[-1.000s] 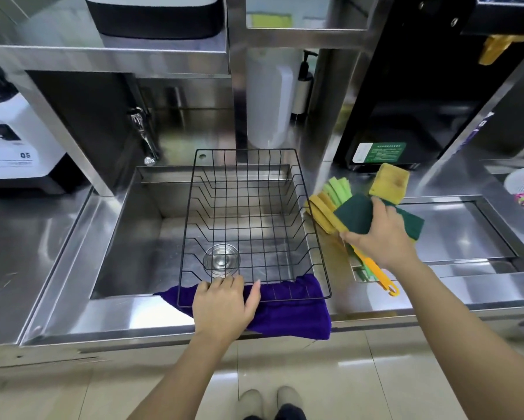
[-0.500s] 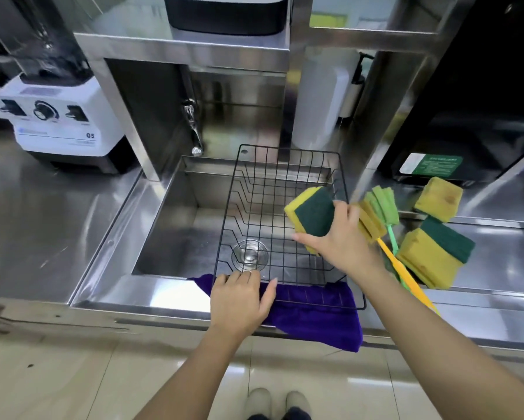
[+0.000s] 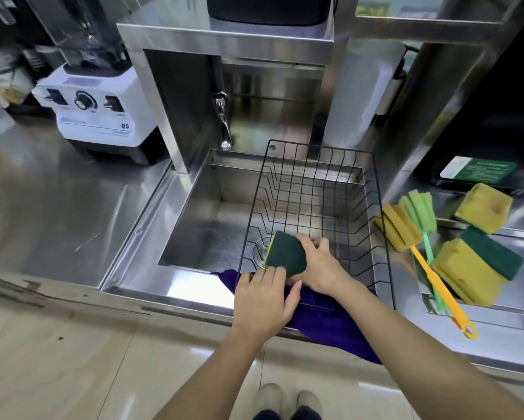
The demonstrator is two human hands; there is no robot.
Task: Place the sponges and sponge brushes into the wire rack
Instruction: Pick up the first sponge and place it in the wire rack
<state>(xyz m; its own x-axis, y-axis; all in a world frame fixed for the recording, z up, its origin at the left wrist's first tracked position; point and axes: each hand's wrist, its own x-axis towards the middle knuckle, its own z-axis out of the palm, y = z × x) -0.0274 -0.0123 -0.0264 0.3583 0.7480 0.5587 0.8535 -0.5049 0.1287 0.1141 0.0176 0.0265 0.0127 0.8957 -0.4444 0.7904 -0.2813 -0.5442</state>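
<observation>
A black wire rack (image 3: 376, 189) sits over the right part of the steel sink. My right hand (image 3: 321, 266) grips a yellow sponge with a dark green pad (image 3: 285, 253), holding it low inside the rack's near left corner. My left hand (image 3: 263, 295) rests palm down on the rack's front rim, fingers spread. To the right of the rack lie a yellow sponge brush with an orange handle (image 3: 401, 228), a green sponge brush (image 3: 419, 212), a yellow-and-green sponge (image 3: 475, 265) and a worn yellow sponge (image 3: 483, 207).
A purple cloth (image 3: 330, 322) hangs over the counter edge under the rack's front. The sink basin (image 3: 206, 237) with tap (image 3: 224, 122) lies left of the rack. A white blender base (image 3: 97, 107) stands on the left counter. A white container (image 3: 357, 95) stands behind.
My right hand picked a yellow-and-green sponge off the right counter, carried it left over the rack's rim and lowered it into the rack. My left hand stayed on the front rim.
</observation>
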